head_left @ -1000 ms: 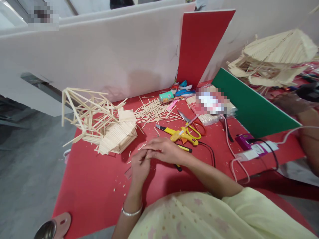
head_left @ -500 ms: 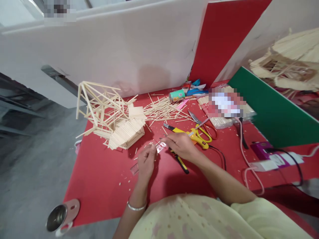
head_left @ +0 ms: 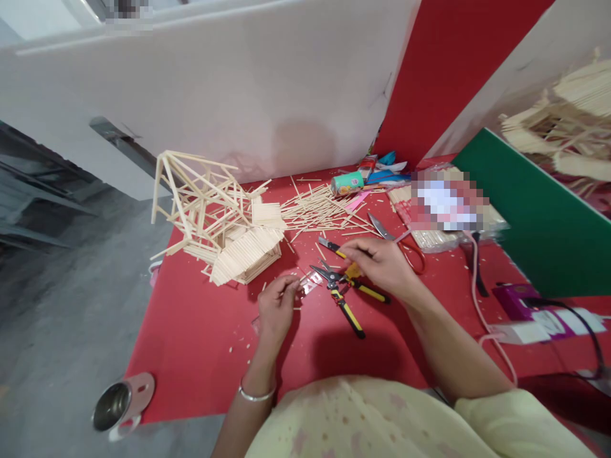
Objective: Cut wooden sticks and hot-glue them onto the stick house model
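Note:
My left hand [head_left: 275, 308] is closed in a pinch over a clear ruler [head_left: 312, 282] lying on the table, with what looks like a thin wooden stick at its fingertips. Up and to the right, my right hand [head_left: 382, 267] has its thumb and fingers drawn together. A yellow part shows beneath those fingers; I cannot make out what they hold. Cutting pliers [head_left: 344, 305] with black and yellow handles lie between my hands, jaws apart. Just beyond them is a utility knife [head_left: 329, 245], partly covered by my right hand. A wooden stick model [head_left: 245, 257] stands to the left.
Loose sticks [head_left: 315, 210] are heaped behind, by a green can [head_left: 347, 183]. Red-handled scissors [head_left: 382, 226] and bagged sticks [head_left: 429, 240] lie right. A power strip [head_left: 520, 332] with cables sits at the right. A mug [head_left: 121, 404] stands at the front left corner.
My right hand has moved away from my left, to the right, over where the yellow glue gun lay, uncovering the pliers. My left hand stays by the ruler. The view has shifted slightly.

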The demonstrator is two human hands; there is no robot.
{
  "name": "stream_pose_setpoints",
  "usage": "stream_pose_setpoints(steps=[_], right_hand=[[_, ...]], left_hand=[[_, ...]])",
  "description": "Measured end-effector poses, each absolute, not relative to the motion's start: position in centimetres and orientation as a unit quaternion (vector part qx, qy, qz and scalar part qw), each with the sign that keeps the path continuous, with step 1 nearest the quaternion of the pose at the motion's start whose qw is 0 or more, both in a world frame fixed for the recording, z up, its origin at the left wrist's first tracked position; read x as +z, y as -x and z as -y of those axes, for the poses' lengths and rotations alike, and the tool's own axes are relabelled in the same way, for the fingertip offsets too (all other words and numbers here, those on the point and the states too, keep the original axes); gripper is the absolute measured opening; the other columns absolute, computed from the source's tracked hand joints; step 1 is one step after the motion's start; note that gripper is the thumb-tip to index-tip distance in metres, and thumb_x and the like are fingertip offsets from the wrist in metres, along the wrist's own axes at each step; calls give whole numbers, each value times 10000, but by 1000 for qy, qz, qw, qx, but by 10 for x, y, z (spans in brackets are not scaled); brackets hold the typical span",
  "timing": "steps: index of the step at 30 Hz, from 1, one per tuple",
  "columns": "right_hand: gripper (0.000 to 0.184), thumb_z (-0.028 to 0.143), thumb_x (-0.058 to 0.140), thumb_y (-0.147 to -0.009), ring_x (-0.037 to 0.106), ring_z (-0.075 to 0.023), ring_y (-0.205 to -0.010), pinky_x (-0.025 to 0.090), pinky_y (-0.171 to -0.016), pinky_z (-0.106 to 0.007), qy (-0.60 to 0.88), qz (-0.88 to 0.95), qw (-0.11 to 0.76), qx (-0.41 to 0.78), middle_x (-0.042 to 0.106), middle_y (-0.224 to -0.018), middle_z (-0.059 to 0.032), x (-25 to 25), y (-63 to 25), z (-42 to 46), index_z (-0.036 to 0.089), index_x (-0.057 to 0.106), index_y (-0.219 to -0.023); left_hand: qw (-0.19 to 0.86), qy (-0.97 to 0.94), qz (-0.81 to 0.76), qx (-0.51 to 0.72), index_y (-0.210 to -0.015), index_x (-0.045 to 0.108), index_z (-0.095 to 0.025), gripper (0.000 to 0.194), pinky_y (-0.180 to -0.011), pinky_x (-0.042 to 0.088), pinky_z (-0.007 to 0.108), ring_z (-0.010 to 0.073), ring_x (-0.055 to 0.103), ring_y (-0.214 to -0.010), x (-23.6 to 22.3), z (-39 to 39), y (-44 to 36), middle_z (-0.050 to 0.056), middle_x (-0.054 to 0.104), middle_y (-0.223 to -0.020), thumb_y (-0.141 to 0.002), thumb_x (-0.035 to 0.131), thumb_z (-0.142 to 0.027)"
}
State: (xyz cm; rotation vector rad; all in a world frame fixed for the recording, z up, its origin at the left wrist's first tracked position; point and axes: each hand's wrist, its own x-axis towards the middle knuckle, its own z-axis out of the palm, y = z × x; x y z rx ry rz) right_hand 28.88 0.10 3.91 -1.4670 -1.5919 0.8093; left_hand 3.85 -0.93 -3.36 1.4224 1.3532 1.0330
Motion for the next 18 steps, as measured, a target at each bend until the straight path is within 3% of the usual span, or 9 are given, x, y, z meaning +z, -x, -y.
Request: stream_pose_setpoints(steps=[2,4,6,10,13,16,18], right_hand=[[491,548,511,-975,486,-101,-512,356,-525,-234,619,611,399,290,519,-532,36,40,-297,-6,192,560,-640],[594,618,466,-976,377,-86,-484,276,-500,-249,633,616,383,272,394,-485,48,42,-299,-11,201,418,-555],[615,635,471,-969,350,-87,-517,261,-523,-255,618,650,355,263,378,-510,46,43,-296,-15,201,374,-545],[554,575,499,-981,392,-96,-567,294,-568,-249,573,702,324,273,444,-554,44,44,-282,-20,190,455,-585],[476,511,493,-1000,489,-109,-600,353,-602,-240,551,709,318,306,575,-611,23,42,-268,-19,183,605,-674],[269,411,580,-967,653,-156,-836,457,-783,-247,472,741,318,357,750,-928,-34,36,-251,-14,197,742,-950],[239,323,638,-923,681,-185,-977,478,-880,-268,409,759,306,404,761,-1083,-51,29,-241,-9,216,744,-1109]], left_hand=[[403,-591,-573,400,-820,692,-193,286,-594,478,246,139,602,-585,-31,8,-36,-7,650,-629,-955,569,-415],[361,-607,-593,388,-707,628,-192,355,-562,436,233,125,538,-530,-27,8,-34,-26,576,-543,-961,560,-430],[346,-609,-597,393,-680,625,-188,361,-570,440,235,129,550,-550,-25,7,-31,-15,600,-562,-943,589,-433],[366,-593,-575,429,-827,726,-182,235,-636,511,267,169,651,-671,-24,6,-29,31,722,-738,-886,669,-402],[373,-626,-546,414,-857,761,-194,207,-688,539,296,184,682,-726,-21,6,-31,51,748,-799,-909,646,-358],[355,-674,-508,403,-888,789,-213,184,-738,536,309,183,690,-772,-15,8,-38,56,762,-843,-928,625,-288],[348,-692,-482,409,-885,802,-222,167,-727,522,300,171,672,-758,-11,9,-41,52,747,-822,-918,642,-259]])
